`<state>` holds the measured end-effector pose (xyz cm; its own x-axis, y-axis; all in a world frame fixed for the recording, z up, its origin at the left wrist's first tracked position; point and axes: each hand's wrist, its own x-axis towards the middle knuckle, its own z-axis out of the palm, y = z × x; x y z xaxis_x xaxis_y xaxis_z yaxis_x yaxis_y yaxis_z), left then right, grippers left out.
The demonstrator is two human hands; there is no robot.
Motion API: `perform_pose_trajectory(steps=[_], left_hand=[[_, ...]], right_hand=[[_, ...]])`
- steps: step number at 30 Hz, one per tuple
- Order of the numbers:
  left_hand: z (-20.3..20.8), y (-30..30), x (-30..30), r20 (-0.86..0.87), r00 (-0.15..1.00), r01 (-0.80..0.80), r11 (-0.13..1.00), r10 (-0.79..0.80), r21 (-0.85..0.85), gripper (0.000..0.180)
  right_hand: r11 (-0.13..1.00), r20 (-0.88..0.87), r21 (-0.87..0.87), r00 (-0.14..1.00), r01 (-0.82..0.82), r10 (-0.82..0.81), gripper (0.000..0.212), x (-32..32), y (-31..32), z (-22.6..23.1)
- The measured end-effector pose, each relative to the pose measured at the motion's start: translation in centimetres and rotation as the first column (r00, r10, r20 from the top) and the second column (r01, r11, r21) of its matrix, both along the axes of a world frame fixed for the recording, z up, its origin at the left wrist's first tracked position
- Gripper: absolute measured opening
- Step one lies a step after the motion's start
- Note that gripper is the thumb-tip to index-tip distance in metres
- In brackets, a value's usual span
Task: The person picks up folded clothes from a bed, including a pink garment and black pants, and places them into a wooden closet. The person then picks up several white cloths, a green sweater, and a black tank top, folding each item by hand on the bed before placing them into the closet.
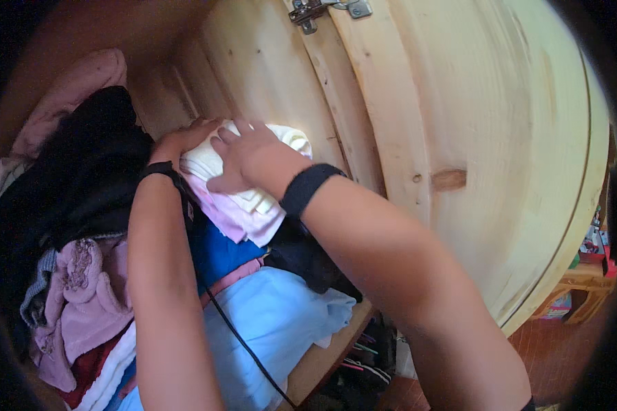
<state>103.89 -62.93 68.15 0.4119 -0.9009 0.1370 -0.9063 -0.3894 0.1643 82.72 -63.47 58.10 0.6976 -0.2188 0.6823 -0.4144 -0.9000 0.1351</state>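
Observation:
Deep in a wooden cupboard, a folded cream garment lies over a folded pink garment on the pile of clothes. My right hand rests on top of the cream cloth with its fingers spread. Along the far left edge of the same cloth lies my left hand, fingers stretched out and partly hidden. Beneath them are a dark blue garment and, nearer me, a light blue garment. Each wrist wears a black band.
A black garment and a mauve fleece garment are heaped at the left. The open wooden door with its metal hinge stands at the right. A black cable hangs across the light blue cloth, near the shelf edge.

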Motion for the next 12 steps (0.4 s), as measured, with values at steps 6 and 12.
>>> perform_pose_trajectory(steps=[6, 12], left_hand=[[-3.8, -1.2, -1.4, 0.067, 0.997, -0.045, 0.998, 0.048, -0.043, 0.085], [-2.5, -0.3, -2.6, 0.403, 0.907, -0.127, 0.992, 0.119, -0.007, 0.071]], right_hand=[[0.993, -0.092, 0.115, 0.995, -0.025, 0.036, 0.096, -1.9, -1.8, -4.4], [0.993, 0.000, -0.068, 0.995, 0.097, -0.098, 0.085, -10.1, 6.6, -9.7]])
